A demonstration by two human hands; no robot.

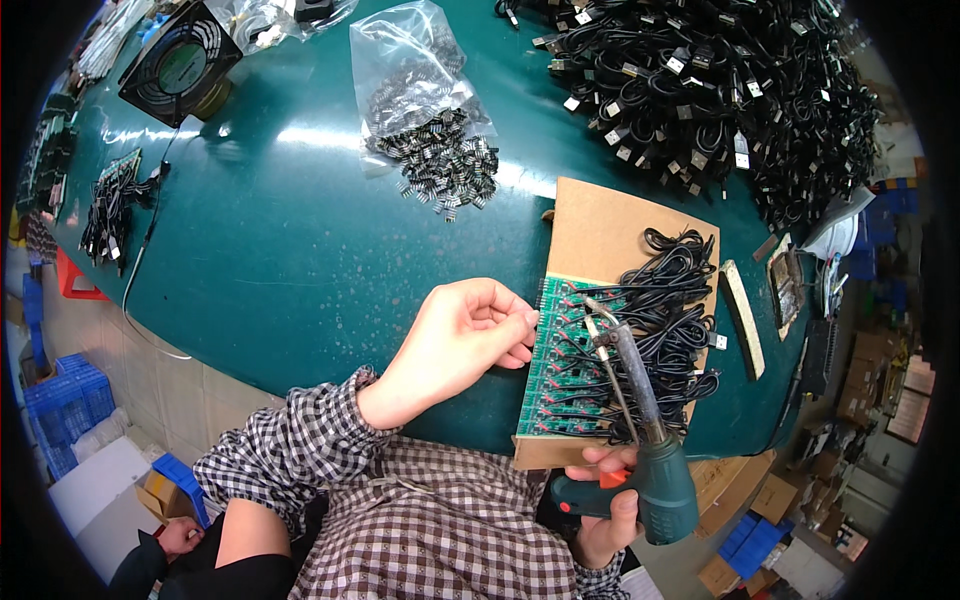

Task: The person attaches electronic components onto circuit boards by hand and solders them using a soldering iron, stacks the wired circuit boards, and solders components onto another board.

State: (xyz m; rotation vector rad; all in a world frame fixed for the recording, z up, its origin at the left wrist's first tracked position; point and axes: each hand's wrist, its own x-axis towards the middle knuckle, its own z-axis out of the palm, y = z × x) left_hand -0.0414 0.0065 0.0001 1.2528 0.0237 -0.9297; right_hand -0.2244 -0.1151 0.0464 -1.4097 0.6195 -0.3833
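Note:
My right hand (604, 520) grips the dark green handle of a soldering gun (668, 490) with a red trigger. Its long metal barrel points up and away, and the tip is over a green circuit board panel (545, 385). Black cables (665, 335) with red and dark wire ends lie across the panel's right side, bundled in loops. At the panel's left edge is my left hand (455, 335), thumb and forefinger pinched together. Whatever is between those fingers, if anything, is too small to make out. Brown cardboard (610, 225) lies beneath panel and cables.
A plastic bag (400, 60) spills small metallic parts (450, 165) on the green table (290, 230). Piled black USB cables (700, 90) fill the far right. A black fan (180, 65) stands far left, near another cable bundle (115, 210). Another person's hand (180, 535) shows lower left.

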